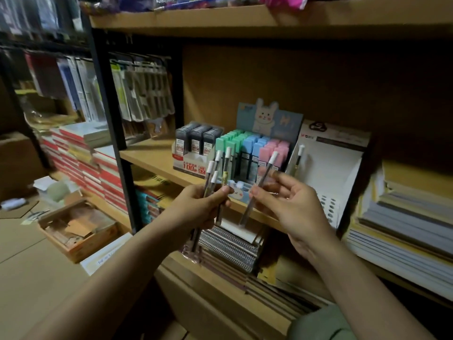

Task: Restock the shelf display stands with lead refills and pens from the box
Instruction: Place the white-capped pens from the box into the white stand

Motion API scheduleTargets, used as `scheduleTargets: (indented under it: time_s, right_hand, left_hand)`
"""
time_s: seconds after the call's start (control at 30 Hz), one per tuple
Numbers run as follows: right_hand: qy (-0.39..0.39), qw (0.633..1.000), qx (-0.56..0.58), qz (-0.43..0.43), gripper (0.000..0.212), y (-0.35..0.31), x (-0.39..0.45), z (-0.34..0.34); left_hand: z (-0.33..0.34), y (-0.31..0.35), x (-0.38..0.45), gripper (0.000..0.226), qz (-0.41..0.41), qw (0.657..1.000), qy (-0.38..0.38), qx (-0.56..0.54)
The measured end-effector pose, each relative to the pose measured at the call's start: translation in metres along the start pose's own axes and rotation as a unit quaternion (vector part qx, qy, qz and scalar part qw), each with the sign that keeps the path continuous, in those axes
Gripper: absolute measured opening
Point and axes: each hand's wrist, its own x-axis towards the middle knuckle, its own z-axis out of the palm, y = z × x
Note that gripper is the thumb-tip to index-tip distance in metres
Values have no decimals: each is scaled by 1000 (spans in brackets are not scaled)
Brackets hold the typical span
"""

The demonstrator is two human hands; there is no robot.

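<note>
My left hand grips a bunch of several clear pens with white caps, held upright in front of the shelf. A single white-capped pen is pinched between the thumb and fingers of my right hand, slanting up to the right. Behind them on the shelf stands a rabbit display stand filled with green, blue and pink lead refill cases. Left of it sits a stand of dark lead refill boxes. To the right, a white pen display stand holds one pen.
Stacked paper and notebooks fill the shelf at right. Spiral notebooks lie on the lower shelf below my hands. An open wooden box sits on the floor at left, beside stacked red-edged books. Hanging packets line the back left.
</note>
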Motion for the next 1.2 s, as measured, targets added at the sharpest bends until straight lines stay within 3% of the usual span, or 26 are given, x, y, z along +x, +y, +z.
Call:
scheduleTargets:
  time_s: [0.37, 0.53, 0.7, 0.77, 0.93, 1.03, 1.2]
  right_hand:
    - [14, 999, 5, -45, 27, -1, 3, -9]
    - [43, 990, -107, -75, 25, 2, 6, -8]
    - [77, 988, -99, -92, 51, 0, 9, -7]
    - [96, 977, -136, -134, 48, -5, 10, -7]
    - [78, 965, -196, -152, 47, -21, 11, -11]
    - [75, 958, -228, -156, 52, -43, 16, -21]
    - [145, 902, -347, -211, 54, -75, 32, -51]
  left_hand:
    - [13, 6, 13, 25, -12, 990, -114, 81]
    - [18, 5, 19, 28, 9, 988, -83, 129]
    - [24, 3, 22, 34, 41, 984, -58, 161]
    - [25, 4, 22, 34, 41, 983, -63, 166]
    - [27, 6, 23, 45, 35, 986, -88, 139]
    - [25, 9, 24, 33, 11, 992, -93, 87]
    - [16, 16, 19, 28, -39, 992, -121, 14]
